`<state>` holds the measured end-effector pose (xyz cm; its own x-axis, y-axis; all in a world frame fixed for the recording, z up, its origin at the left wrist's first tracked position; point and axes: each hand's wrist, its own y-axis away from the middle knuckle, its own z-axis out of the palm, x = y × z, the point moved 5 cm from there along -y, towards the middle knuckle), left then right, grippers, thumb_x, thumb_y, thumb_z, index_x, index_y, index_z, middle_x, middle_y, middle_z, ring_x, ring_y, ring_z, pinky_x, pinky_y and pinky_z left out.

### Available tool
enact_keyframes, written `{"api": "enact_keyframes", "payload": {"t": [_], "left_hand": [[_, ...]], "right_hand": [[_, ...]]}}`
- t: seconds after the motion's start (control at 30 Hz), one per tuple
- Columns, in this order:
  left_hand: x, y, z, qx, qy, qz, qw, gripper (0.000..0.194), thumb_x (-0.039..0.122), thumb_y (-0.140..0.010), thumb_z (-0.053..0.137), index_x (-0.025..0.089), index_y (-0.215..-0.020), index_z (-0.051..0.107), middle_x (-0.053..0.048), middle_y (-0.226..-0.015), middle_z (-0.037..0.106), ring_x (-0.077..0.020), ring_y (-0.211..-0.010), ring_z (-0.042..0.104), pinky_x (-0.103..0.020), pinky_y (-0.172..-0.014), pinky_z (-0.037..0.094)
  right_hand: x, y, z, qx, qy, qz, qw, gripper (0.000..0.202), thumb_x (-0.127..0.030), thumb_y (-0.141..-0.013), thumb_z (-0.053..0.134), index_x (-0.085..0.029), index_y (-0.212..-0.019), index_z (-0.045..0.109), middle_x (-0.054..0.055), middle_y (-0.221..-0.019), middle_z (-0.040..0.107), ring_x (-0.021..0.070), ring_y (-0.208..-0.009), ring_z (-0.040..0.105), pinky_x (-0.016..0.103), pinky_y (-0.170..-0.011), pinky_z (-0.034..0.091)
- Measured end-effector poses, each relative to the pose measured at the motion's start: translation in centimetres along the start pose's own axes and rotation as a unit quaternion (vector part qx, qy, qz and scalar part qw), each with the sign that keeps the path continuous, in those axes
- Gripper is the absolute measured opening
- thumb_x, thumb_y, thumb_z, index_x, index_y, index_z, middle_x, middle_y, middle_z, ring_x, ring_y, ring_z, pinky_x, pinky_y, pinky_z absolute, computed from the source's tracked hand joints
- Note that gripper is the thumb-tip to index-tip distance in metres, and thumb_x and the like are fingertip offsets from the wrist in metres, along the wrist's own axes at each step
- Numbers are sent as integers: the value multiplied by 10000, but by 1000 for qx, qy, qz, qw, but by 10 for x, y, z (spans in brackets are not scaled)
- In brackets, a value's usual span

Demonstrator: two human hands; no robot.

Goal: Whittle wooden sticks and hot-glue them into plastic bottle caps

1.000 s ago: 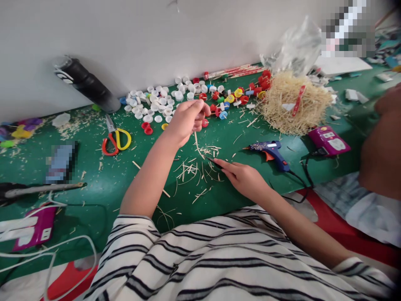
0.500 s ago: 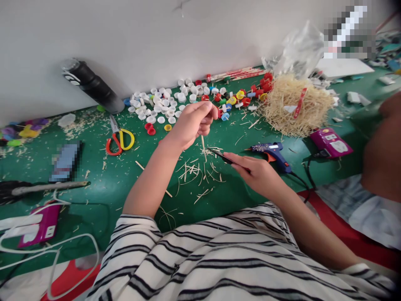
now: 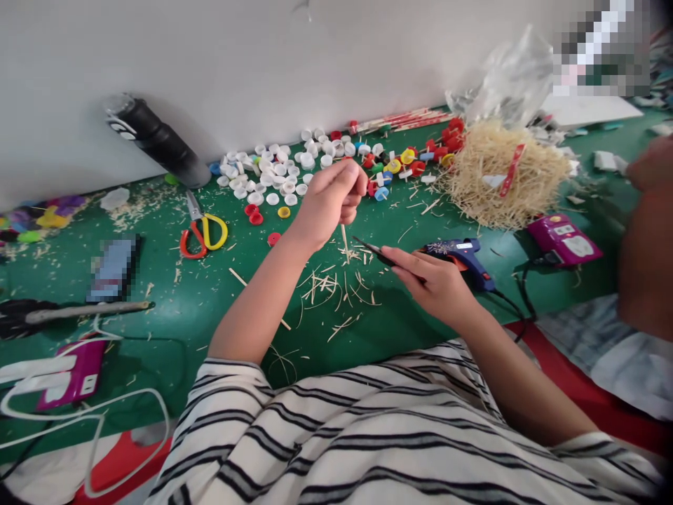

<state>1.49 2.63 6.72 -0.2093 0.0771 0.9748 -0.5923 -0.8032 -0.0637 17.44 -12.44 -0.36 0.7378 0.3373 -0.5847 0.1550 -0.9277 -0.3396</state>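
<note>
My left hand is closed around a thin pale wooden stick, whose lower end points down at the table. In my right hand is a knife with a dark handle; its blade reaches left, close to the stick's lower end but apart from it. Beneath both hands lie thin wood shavings on the green table. A longer loose stick lies beside my left forearm, and a red bottle cap sits near that arm.
White bottle caps and coloured caps on sticks line the wall. A heap of wood shavings, a blue glue gun and a purple power strip lie right. Scissors and a black bottle are left. Another person sits right.
My right hand has drawn slightly right and up with the knife, whose blade has come away from the stick. My left hand still holds the stick. The view has shifted a little.
</note>
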Motion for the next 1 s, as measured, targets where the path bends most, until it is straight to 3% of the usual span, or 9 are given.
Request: {"api": "enact_keyframes", "payload": {"t": [0.2,0.5,0.63,0.83,1.0], "left_hand": [[-4,1,3,12,-34,-2,999,375,452,-1076,543,203,-797,515,91,-624,277,-32,-447,260,-180,-458,270],[-1,2,3,38,-32,-44,998,373,440,-1090,517,210,-801,461,96,-618,281,-19,-434,215,-171,-441,226],[-2,1,1,29,-29,-30,999,372,428,-1092,516,205,-799,468,90,-629,283,-18,-444,227,-172,-451,233],[-1,1,2,43,-30,-44,998,343,440,-1092,536,201,-849,503,85,-658,291,-17,-470,271,-179,-485,261],[-1,1,1,43,-33,-39,998,327,462,-1087,551,196,-900,523,82,-660,282,-17,-490,252,-178,-487,232]], "right_hand": [[3,-8,15,-51,104,22,993,464,-372,-1127,435,-333,-1528,665,23,-796,613,126,-619,513,257,-590,390],[5,-5,41,-206,97,100,969,508,-329,-1096,454,-422,-1576,593,36,-965,743,177,-782,644,270,-640,398],[2,-2,39,-197,85,92,972,510,-310,-1089,462,-400,-1569,605,41,-1018,767,176,-798,662,272,-656,425],[5,-5,25,-97,68,72,990,511,-382,-1123,400,-326,-1591,596,52,-873,691,168,-705,595,293,-694,475],[8,-11,28,-132,17,71,989,524,-347,-1104,429,-331,-1608,572,54,-941,763,178,-740,650,306,-724,527]]}}
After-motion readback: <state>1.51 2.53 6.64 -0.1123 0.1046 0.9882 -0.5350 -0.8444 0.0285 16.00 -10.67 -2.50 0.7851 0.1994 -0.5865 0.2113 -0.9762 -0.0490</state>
